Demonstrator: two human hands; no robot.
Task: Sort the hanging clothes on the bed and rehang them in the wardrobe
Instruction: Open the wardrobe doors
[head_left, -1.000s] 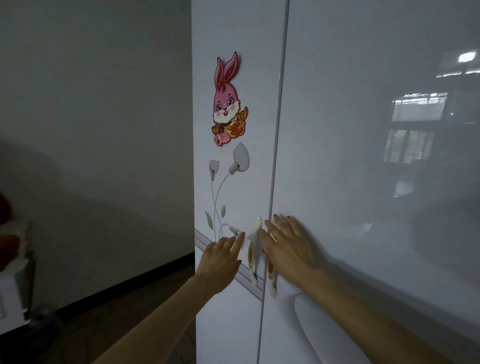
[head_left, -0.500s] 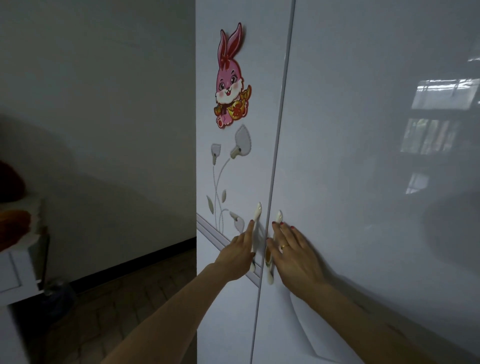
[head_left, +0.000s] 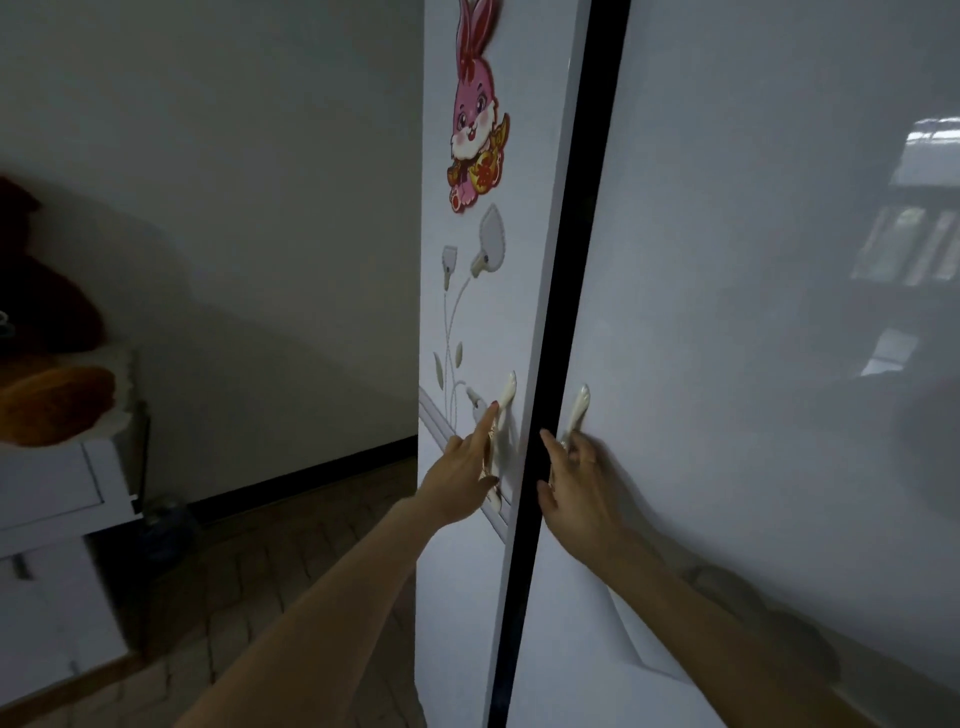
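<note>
A tall white wardrobe fills the right half of the view. Its narrow left door (head_left: 467, 312) carries a pink rabbit sticker (head_left: 475, 119) and a flower print. Its wide right door (head_left: 753, 364) is glossy and reflects a window. A dark gap (head_left: 566, 312) runs between the two doors. My left hand (head_left: 465, 475) grips the cream handle of the left door (head_left: 506, 400). My right hand (head_left: 579, 483) grips the cream handle of the right door (head_left: 577, 410). No clothes or bed are in view, and the inside of the wardrobe is too dark to see.
A white cabinet (head_left: 47, 499) with drawers stands at the left, with a dark red and orange plush toy (head_left: 41, 364) on top. A plain wall is behind it. Brown tiled floor (head_left: 260, 561) lies between the cabinet and the wardrobe.
Both hands went from lying flat beside the handles to gripping them. The two doors have parted and a dark gap now shows between them.
</note>
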